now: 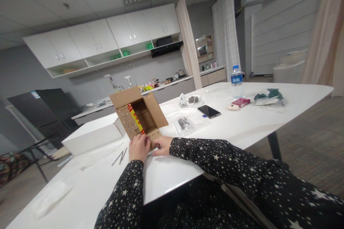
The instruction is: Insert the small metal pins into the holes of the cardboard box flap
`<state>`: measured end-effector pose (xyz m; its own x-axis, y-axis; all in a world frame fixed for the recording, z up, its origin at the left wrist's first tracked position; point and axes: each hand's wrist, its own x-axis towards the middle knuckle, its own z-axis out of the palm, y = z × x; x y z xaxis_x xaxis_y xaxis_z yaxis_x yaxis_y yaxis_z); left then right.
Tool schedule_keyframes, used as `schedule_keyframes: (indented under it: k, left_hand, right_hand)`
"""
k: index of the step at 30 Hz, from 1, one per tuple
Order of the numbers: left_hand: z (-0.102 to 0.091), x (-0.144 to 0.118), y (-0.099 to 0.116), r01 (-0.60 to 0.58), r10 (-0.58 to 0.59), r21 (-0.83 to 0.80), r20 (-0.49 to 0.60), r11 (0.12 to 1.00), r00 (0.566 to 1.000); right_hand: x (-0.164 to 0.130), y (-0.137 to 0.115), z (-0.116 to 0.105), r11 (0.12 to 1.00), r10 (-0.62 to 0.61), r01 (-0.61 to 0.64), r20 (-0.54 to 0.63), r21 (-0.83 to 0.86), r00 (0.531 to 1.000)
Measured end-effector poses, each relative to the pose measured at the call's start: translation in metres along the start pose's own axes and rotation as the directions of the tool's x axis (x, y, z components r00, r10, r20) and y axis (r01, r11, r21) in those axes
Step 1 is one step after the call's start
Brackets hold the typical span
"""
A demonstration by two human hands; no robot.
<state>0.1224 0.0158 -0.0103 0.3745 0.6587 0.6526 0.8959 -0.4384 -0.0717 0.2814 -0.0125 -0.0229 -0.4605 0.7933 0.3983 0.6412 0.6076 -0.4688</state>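
Note:
A small open cardboard box (150,114) stands on the white table with its flaps spread and its opening towards me. Red and yellow tape runs down its left flap, which also bears rows of small greyish spots. My left hand (139,146) is closed at the box's lower front edge, fingers bent over the cardboard. Close beside it, my right hand (162,145) has its thumb and fingers drawn together at the near lower corner. What lies between those fingers is too small to make out. Two thin dark rods (119,157) lie left of my left hand.
Behind the cardboard box is a long white box (91,134). To the right lie a clear bag of small parts (185,124), a phone (209,111), a red pack (242,102) and a water bottle (237,82). White wrapping (51,198) lies at the near left.

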Motion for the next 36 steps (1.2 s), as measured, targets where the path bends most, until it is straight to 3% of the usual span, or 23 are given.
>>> schedule_keyframes:
  k: [14,36]
  left_hand:
    - [-0.005,0.001,0.001,0.017,-0.017,-0.013,0.019,1.0,1.0]
    - [-0.002,0.001,0.0,0.024,-0.023,-0.004,0.022,1.0,0.999]
  right_hand:
    - [-0.008,-0.016,0.004,0.995,-0.102,0.101,-0.01,-0.022,0.995]
    - [-0.002,-0.011,0.008,0.992,-0.028,0.025,-0.018,-0.126,0.999]
